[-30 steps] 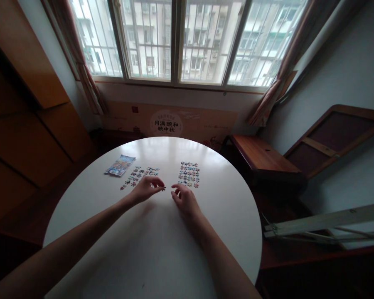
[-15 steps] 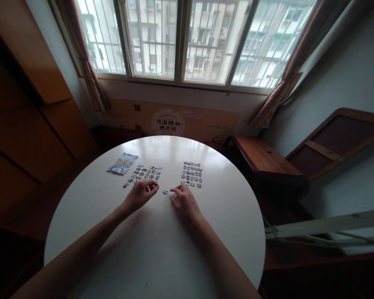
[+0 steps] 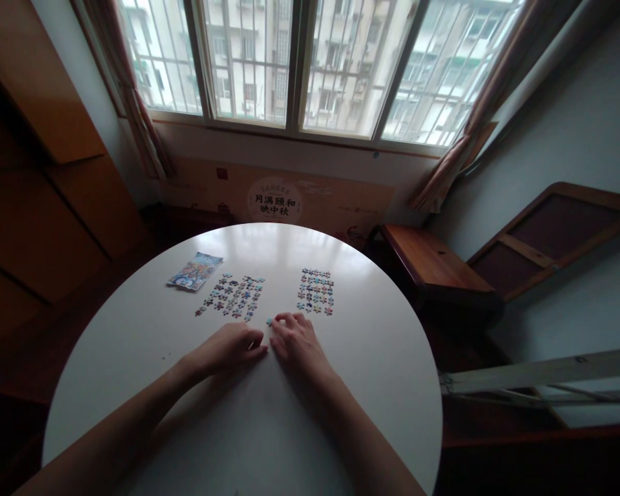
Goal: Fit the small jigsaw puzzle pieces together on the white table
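Observation:
Both of my hands are low over the white round table. My right hand has bent fingers, its fingertips at a small light-blue jigsaw piece and partly covering it. Its thumb stays apart from that piece. Beside it, my left hand is curled with thumb and index finger near each other; whatever is between them, if anything, is hidden. Beyond the hands lie two groups of loose jigsaw pieces in rough rows, a left group and a right group.
A packet with a colourful picture lies at the table's back left. A wooden side table stands beyond the right edge. Barred windows and a printed panel are behind, with wooden cabinets on the left.
My left hand has drawn back towards me, away from the left group of pieces. My right hand has shifted left to the light-blue piece. The view has shifted slightly.

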Demonstrator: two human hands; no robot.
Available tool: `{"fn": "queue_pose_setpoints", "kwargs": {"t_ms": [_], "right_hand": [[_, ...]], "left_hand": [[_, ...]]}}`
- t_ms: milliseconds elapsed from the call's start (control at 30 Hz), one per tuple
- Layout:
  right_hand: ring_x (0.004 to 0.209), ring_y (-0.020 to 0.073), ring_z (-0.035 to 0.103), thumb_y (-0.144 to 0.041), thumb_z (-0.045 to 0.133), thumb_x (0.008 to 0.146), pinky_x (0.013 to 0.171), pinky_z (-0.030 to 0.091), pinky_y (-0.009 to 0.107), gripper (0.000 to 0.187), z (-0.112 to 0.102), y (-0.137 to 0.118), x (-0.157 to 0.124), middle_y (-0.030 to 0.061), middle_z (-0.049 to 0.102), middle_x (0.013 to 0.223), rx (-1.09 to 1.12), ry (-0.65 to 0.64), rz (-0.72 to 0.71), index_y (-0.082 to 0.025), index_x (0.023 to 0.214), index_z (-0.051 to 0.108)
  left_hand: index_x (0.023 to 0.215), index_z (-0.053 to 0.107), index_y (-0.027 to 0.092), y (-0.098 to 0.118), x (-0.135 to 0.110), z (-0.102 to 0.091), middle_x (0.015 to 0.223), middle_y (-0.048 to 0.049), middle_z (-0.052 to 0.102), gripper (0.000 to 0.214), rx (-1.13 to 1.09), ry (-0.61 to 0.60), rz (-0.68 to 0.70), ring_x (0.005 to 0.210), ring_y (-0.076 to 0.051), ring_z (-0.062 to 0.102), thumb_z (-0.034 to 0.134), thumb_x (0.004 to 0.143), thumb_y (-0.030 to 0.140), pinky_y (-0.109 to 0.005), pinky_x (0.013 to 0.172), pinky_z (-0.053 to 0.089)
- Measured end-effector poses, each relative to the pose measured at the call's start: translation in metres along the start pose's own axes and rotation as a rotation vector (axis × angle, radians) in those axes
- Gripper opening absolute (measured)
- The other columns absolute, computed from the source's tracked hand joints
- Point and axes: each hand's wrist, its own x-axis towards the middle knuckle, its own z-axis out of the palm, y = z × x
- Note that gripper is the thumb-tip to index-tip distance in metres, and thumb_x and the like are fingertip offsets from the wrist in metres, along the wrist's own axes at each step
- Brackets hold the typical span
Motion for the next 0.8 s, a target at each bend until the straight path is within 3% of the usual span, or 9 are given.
{"fn": "queue_pose_setpoints", "kwargs": {"t_ms": [167, 333, 400, 467, 567, 667, 800], "right_hand": [[0.110, 0.0242, 0.043, -0.028, 0.057, 0.086, 0.094, 0.036, 0.039, 0.033, -0.001, 0.003, 0.000, 0.0063, 0.053, 0.125, 0.029, 0.014, 0.005, -0.024, 0.119, 0.058], [0.112, 0.0254, 0.042, -0.030, 0.057, 0.087, 0.095, 0.035, 0.041, 0.029, -0.002, 0.004, -0.001, 0.0055, 0.054, 0.127, 0.053, -0.016, -0.035, -0.026, 0.116, 0.062], [0.112, 0.0256, 0.042, -0.031, 0.057, 0.087, 0.095, 0.035, 0.042, 0.031, -0.002, 0.004, -0.001, 0.0062, 0.055, 0.126, 0.056, -0.024, -0.028, -0.026, 0.117, 0.061], [0.112, 0.0256, 0.042, -0.030, 0.056, 0.087, 0.095, 0.035, 0.042, 0.032, -0.002, 0.004, -0.001, 0.0066, 0.055, 0.126, 0.060, -0.025, -0.022, -0.026, 0.119, 0.060], [0.112, 0.0254, 0.042, -0.030, 0.057, 0.086, 0.095, 0.035, 0.042, 0.032, -0.001, 0.005, 0.000, 0.0064, 0.056, 0.125, 0.071, -0.025, -0.022, -0.025, 0.118, 0.061], [0.112, 0.0249, 0.042, -0.031, 0.057, 0.086, 0.095, 0.035, 0.041, 0.031, 0.000, 0.007, 0.000, 0.0061, 0.056, 0.125, 0.081, -0.025, -0.030, -0.025, 0.117, 0.061], [0.112, 0.0245, 0.041, -0.030, 0.057, 0.086, 0.095, 0.035, 0.041, 0.031, 0.001, 0.008, 0.000, 0.0058, 0.056, 0.126, 0.085, -0.020, -0.034, -0.025, 0.116, 0.061]], "left_hand": [[0.057, 0.055, 0.016, 0.005, 0.000, 0.002, 0.051, 0.0005, 0.054, 0.040, 0.007, 0.022, 0.003, 0.046, -0.009, 0.041, 0.043, 0.089, 0.037, -0.023, 0.049, 0.022], [0.060, 0.057, 0.019, -0.001, 0.000, 0.004, 0.052, 0.0010, 0.056, 0.034, -0.034, 0.114, -0.002, 0.050, -0.011, 0.047, 0.050, 0.087, 0.037, -0.023, 0.051, 0.029], [0.067, 0.061, 0.020, -0.008, 0.003, 0.001, 0.061, -0.0008, 0.060, 0.027, 0.017, 0.254, -0.048, 0.060, -0.014, 0.053, 0.050, 0.087, 0.035, -0.024, 0.060, 0.037], [0.081, 0.064, 0.020, -0.018, 0.006, -0.005, 0.079, -0.0049, 0.066, 0.020, 0.066, 0.439, -0.093, 0.081, -0.019, 0.057, 0.049, 0.087, 0.031, -0.031, 0.078, 0.042], [0.100, 0.065, 0.020, -0.037, 0.009, -0.014, 0.107, -0.0080, 0.065, 0.021, 0.087, 0.592, -0.179, 0.106, -0.024, 0.053, 0.053, 0.085, 0.028, -0.039, 0.094, 0.039], [0.102, 0.066, 0.020, -0.056, 0.011, -0.023, 0.110, -0.0076, 0.065, 0.023, 0.092, 0.594, -0.234, 0.109, -0.025, 0.053, 0.054, 0.084, 0.029, -0.041, 0.098, 0.037], [0.102, 0.067, 0.021, -0.070, 0.022, -0.029, 0.108, -0.0079, 0.067, 0.026, 0.136, 0.472, -0.312, 0.110, -0.028, 0.052, 0.054, 0.083, 0.033, -0.044, 0.095, 0.037]]}}
